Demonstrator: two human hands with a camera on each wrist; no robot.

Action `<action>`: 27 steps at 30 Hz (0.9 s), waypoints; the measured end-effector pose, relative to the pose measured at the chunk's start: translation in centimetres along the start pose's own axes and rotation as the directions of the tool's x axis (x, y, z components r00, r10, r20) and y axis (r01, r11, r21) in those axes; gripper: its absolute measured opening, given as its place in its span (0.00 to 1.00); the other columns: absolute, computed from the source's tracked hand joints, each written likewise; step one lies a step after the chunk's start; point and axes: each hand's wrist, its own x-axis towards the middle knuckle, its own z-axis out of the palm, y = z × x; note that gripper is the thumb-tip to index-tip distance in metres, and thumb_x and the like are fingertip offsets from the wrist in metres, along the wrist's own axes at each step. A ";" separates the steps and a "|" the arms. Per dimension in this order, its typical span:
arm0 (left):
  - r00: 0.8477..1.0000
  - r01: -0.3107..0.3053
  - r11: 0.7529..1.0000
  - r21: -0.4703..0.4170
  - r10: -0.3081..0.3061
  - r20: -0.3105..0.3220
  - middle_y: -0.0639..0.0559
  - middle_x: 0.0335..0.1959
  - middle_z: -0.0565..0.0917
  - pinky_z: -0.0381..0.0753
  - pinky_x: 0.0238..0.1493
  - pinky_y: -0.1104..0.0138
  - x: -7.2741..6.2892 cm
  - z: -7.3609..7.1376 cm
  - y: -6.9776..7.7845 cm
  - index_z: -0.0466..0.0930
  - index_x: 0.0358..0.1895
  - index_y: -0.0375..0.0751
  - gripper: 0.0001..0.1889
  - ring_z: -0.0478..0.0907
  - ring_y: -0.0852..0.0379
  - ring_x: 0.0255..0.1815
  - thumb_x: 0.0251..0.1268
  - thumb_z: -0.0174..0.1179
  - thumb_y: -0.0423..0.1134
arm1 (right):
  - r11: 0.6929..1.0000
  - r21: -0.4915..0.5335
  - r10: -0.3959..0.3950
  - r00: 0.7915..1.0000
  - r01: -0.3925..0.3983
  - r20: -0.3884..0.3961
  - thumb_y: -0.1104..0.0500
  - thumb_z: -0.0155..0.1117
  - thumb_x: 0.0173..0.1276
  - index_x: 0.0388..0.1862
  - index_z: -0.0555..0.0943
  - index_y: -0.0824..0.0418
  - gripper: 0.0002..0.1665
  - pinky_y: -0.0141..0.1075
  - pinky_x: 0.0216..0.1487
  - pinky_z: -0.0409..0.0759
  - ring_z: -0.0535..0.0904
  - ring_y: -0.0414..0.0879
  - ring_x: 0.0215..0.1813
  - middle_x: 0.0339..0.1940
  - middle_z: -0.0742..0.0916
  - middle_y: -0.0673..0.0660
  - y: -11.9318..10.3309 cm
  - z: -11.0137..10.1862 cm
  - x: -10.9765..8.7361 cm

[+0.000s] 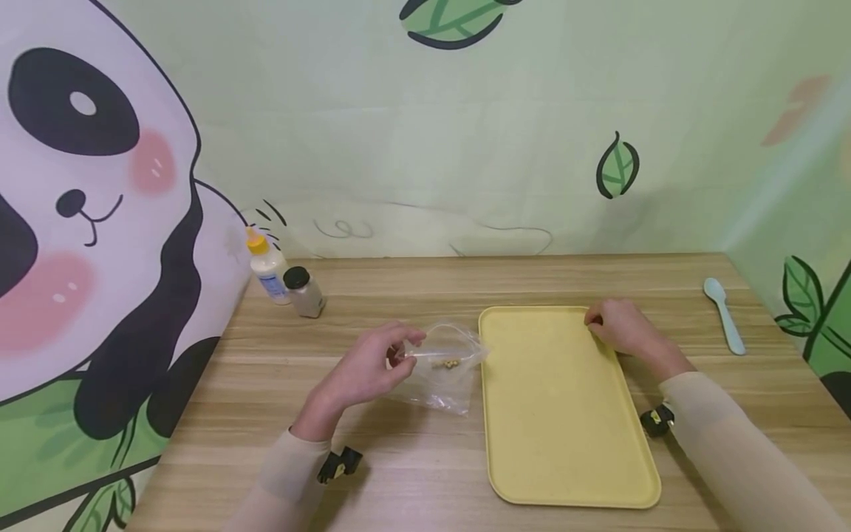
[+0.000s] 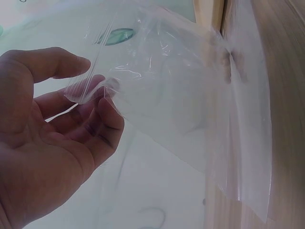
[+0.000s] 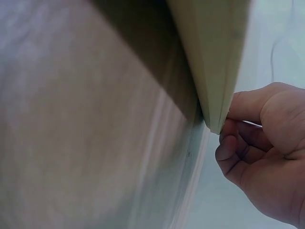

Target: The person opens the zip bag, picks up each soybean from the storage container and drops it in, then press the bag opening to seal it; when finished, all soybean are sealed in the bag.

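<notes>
My left hand (image 1: 367, 369) holds a clear zip bag (image 1: 435, 395) by its upper edge. In the left wrist view, curled fingers (image 2: 108, 114) grip the corner of the bag (image 2: 176, 95), while another finger stands apart above it. Several small golden pieces (image 1: 447, 363) show inside the bag. At the far right corner of a yellow tray (image 1: 552, 414), my right hand (image 1: 621, 327) has its thumb and fingertips together. They appear to pinch a tiny yellowish piece, mostly hidden by the fingers. In the right wrist view, these fingertips touch the tray's edge (image 3: 214, 71).
A white glue bottle with a yellow cap (image 1: 268, 270) and a small black-lidded jar (image 1: 306, 295) stand at the back left. Right of the tray lies a light blue spoon (image 1: 725, 316). A patterned wall (image 1: 399, 133) rises behind the wooden table (image 1: 412, 473).
</notes>
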 end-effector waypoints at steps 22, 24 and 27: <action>1.000 0.008 1.000 0.018 -0.008 0.006 0.49 0.44 0.83 0.82 0.35 0.65 -0.1 -0.2 0.0 0.79 0.55 0.37 0.18 0.74 0.62 0.32 0.61 0.61 0.31 | 1.000 0.010 0.015 1.000 -0.015 -0.008 0.65 0.63 0.63 0.34 0.85 0.66 0.05 0.50 0.42 0.81 0.81 0.51 0.35 0.33 0.88 0.61 -0.4 -0.3 -0.4; 1.000 0.007 1.000 0.019 -0.007 0.006 0.49 0.44 0.83 0.82 0.35 0.64 -0.1 -0.2 0.1 0.79 0.55 0.36 0.18 0.74 0.62 0.32 0.61 0.61 0.31 | 1.000 0.011 0.022 1.000 -0.022 -0.006 0.65 0.63 0.64 0.35 0.85 0.66 0.06 0.50 0.43 0.81 0.81 0.51 0.35 0.34 0.88 0.62 -0.5 -0.4 -0.4; 1.000 0.003 1.000 0.015 -0.003 0.005 0.49 0.44 0.83 0.82 0.35 0.63 -0.1 -0.2 0.1 0.79 0.55 0.36 0.18 0.73 0.61 0.32 0.60 0.61 0.31 | 0.999 0.014 0.032 0.999 -0.032 -0.006 0.65 0.63 0.64 0.36 0.85 0.66 0.06 0.51 0.43 0.81 0.81 0.51 0.36 0.34 0.88 0.62 -0.7 -0.5 -0.5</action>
